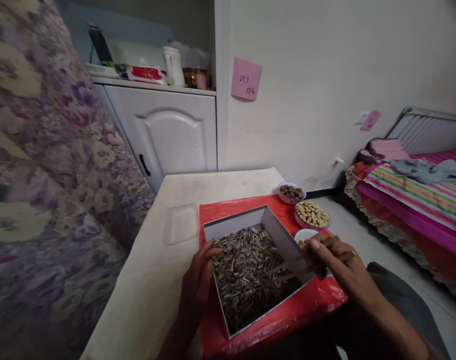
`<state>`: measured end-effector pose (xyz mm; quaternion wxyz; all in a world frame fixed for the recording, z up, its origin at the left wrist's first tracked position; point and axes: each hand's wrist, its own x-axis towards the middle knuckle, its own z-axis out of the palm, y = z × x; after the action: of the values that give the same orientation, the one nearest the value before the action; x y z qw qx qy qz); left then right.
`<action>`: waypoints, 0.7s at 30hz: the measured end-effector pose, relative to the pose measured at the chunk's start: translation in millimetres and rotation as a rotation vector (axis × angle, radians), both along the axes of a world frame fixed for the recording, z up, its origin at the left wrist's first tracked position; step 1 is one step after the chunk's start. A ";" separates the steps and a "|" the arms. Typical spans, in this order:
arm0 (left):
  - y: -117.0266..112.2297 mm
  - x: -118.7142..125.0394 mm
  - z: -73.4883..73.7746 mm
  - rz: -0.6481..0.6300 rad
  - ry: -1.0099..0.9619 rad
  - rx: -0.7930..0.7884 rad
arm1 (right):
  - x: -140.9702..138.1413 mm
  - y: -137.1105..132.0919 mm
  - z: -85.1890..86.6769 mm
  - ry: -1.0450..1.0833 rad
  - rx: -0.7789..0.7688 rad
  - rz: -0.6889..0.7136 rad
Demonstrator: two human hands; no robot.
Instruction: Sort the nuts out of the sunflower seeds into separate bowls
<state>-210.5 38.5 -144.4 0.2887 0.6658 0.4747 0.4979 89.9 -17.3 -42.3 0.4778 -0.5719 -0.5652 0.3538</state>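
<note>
Bracing the box (235, 225) of sunflower seeds (246, 280) with left hand (198, 285) clamped over its left wall, pinching chopsticks (284, 270) in right hand (336, 262), tips inside the box, probably risking slick seeds slipping off and scattering onto the red sheet (310, 300) under it.

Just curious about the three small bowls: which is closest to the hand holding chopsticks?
The white bowl, partly hidden by the right hand with the chopsticks; the peanut bowl and the bowl of brown nuts sit farther back.

Open grey box (235, 226) of striped sunflower seeds (246, 280), chopsticks (284, 271) dipped in.
</note>
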 end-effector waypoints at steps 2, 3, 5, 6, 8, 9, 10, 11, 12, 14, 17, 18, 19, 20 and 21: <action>0.4 -0.3 -0.1 -0.004 0.000 0.004 | 1.3 3.2 -1.3 0.045 -0.061 0.049; 0.5 -0.3 0.0 -0.007 0.001 0.005 | 0.3 5.6 -3.4 0.056 -0.103 0.098; 0.3 -0.2 0.2 -0.010 0.004 0.011 | -4.2 11.5 -9.5 0.074 -0.184 0.205; 0.1 0.0 0.5 -0.009 0.005 0.014 | -6.7 14.5 -12.6 0.079 -0.206 0.236; -0.4 0.4 0.8 -0.007 0.008 0.016 | -10.2 19.4 -17.1 0.086 -0.175 0.218; -0.6 0.5 0.9 -0.007 0.009 0.015 | -10.5 21.0 -18.0 0.093 -0.139 0.178; -0.7 0.5 1.0 -0.008 0.009 0.013 | -9.5 22.0 -18.0 0.102 -0.101 0.127; -0.8 0.5 1.0 -0.008 0.009 0.012 | -7.5 22.3 -17.3 0.112 -0.064 0.074; -0.7 0.4 1.0 -0.007 0.009 0.013 | -4.7 21.9 -16.1 0.123 -0.036 0.028; -0.7 -0.1 1.0 -0.004 0.011 0.016 | 1.2 19.7 -13.4 0.148 -0.013 -0.034; -0.9 -0.8 1.0 -0.007 0.013 0.019 | 3.5 14.1 -11.3 0.199 -0.030 -0.043; -1.0 -0.9 0.9 -0.009 0.011 0.019 | 1.1 12.0 -11.6 0.210 -0.056 -0.009; -1.0 -1.0 0.8 -0.008 0.010 0.018 | -3.2 10.0 -12.4 0.215 -0.086 0.040; -1.0 -0.9 0.6 -0.006 0.009 0.016 | -9.0 8.3 -13.8 0.215 -0.117 0.102; -0.8 -0.8 0.3 -0.002 0.009 0.014 | -16.2 7.0 -15.8 0.214 -0.146 0.170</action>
<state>-211.4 37.7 -144.1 0.2823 0.6705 0.4719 0.4980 73.7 -10.3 -58.1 0.4608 -0.5143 -0.5301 0.4921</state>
